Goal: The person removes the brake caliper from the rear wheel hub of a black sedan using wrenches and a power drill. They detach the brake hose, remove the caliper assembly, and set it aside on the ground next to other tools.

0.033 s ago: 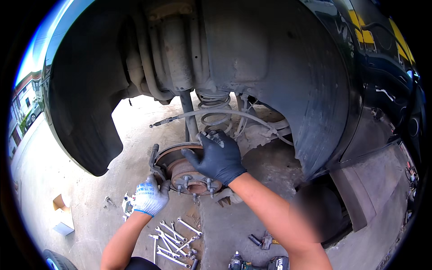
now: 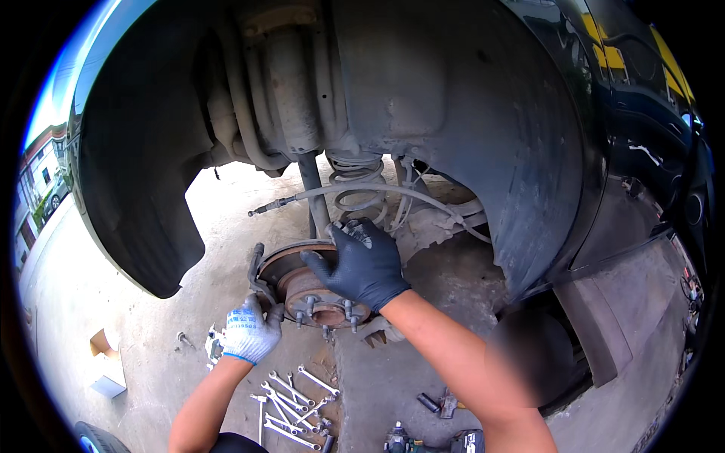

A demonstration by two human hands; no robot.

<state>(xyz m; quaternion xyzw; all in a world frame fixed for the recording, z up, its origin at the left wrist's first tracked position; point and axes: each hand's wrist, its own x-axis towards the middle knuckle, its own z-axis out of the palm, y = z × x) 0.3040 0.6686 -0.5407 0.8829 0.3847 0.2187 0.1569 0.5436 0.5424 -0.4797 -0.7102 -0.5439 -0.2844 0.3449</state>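
Note:
A rusty brake disc with a wheel hub (image 2: 329, 315) and protruding studs sits below the wheel arch. My right hand (image 2: 364, 263), in a black glove, lies over its far right side, thumb stretched out apart from the fingers; the fingertips are partly hidden. At the disc's left edge is a dark curved metal bracket (image 2: 257, 269). My left hand (image 2: 253, 329), in a white glove with dark finger coating, is closed around the bracket's lower end. What lies inside its curled fingers is mostly hidden.
A loose cable (image 2: 325, 192) arches above the disc, before a coil spring (image 2: 355, 198). Several wrenches (image 2: 291, 411) lie on the ground below, with a power tool (image 2: 423, 444) to their right. An open white box (image 2: 108, 368) stands at left; a wheel (image 2: 540, 355) lies at right.

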